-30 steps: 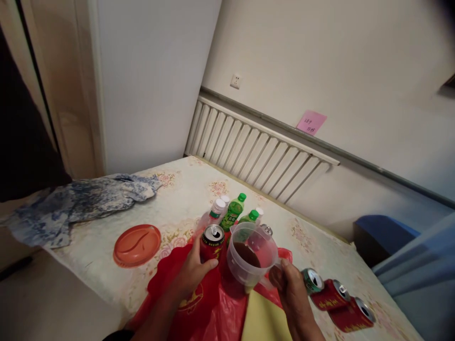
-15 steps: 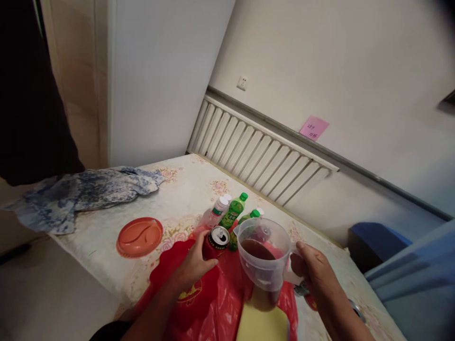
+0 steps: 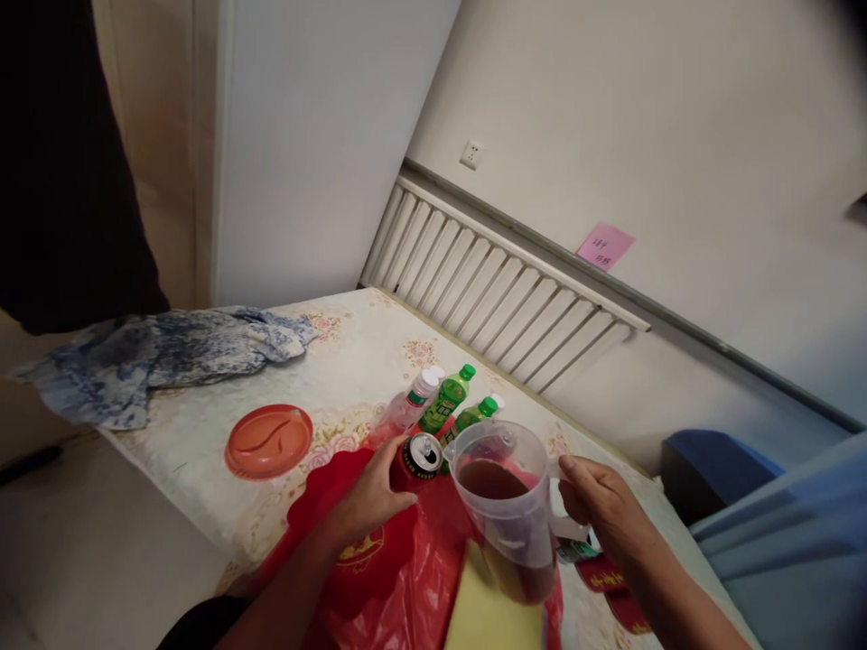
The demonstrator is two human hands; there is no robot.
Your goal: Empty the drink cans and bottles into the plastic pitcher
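Note:
My left hand [image 3: 369, 496] is wrapped around an opened red drink can [image 3: 420, 457] that stands on a red plastic bag [image 3: 379, 560]. My right hand [image 3: 600, 506] grips the handle of a clear plastic measuring jug [image 3: 505, 506] holding dark brown liquid. The jug is lifted and upright, just right of the can. Behind them stand green-capped bottles [image 3: 447, 397] and a clear white-capped bottle [image 3: 406, 411].
An orange lid [image 3: 269, 441] lies on the floral tablecloth [image 3: 339, 361] to the left. A blue patterned cloth [image 3: 155, 348] sits at the table's far left. Red cans [image 3: 610, 578] lie under my right arm. A radiator [image 3: 494, 289] lines the wall; a yellow sheet [image 3: 488, 614] lies near me.
My right hand has raised the jug and carried it right, now held upright by its handle. My left hand has stayed on the can. The view has shifted slightly.

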